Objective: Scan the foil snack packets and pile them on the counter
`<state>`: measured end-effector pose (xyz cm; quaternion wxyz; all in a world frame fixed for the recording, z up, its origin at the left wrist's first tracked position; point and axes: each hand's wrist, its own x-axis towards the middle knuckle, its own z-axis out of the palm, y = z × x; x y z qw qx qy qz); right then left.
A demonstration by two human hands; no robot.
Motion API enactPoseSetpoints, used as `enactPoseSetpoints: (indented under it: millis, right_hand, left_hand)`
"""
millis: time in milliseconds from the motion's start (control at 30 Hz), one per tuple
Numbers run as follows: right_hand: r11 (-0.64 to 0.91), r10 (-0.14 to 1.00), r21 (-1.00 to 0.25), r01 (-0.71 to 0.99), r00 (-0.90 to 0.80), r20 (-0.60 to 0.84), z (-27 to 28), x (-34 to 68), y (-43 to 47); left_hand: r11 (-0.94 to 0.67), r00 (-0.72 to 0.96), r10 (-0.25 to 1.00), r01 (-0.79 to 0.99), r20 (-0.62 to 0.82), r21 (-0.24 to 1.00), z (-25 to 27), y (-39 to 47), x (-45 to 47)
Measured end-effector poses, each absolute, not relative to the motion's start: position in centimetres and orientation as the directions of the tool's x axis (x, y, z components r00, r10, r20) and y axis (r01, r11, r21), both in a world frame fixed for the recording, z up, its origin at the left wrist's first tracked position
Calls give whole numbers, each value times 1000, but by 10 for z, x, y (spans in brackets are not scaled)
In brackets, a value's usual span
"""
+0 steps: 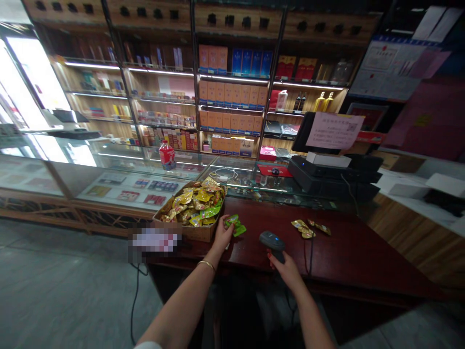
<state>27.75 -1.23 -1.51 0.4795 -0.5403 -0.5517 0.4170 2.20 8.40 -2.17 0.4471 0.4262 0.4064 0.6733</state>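
Observation:
My left hand (222, 233) is closed on a green snack packet (237, 225), held low over the dark red table (254, 213) just right of a cardboard box (198, 233). Gold and yellow packets (196, 198) fill that box, with a few green ones among them. In my right hand (285, 265) is a black barcode scanner (272, 240), gripped by its handle; a small blue light shows on its head, which points toward the left. Several gold packets (303, 229) lie loose on the table to the right of the scanner.
Behind the table runs a glass display counter (189, 167) carrying a red bottle (167, 155). A black cash register (323, 169) with a paper-covered screen (332, 131) stands at the back right, near a mouse (275, 171). Lit shelves (232, 104) hold boxes. A cable (136, 300) hangs at left.

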Motion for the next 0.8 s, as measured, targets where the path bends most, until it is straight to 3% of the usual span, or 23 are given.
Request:
enactPoseSetpoints:
  millis: [500, 700, 800]
  right_hand:
    - [35, 996, -982, 186, 70, 49, -6, 274, -13]
    - [46, 996, -985, 168, 62, 57, -7, 274, -10]
    - [53, 996, -986, 158, 57, 62, -8, 274, -9]
  left_hand:
    - [-292, -208, 945, -200, 251, 935, -21, 85, 28]
    - [-283, -279, 926, -73, 253, 956, -19, 85, 22]
    - [-250, -282, 939, -167, 197, 954, -19, 84, 17]
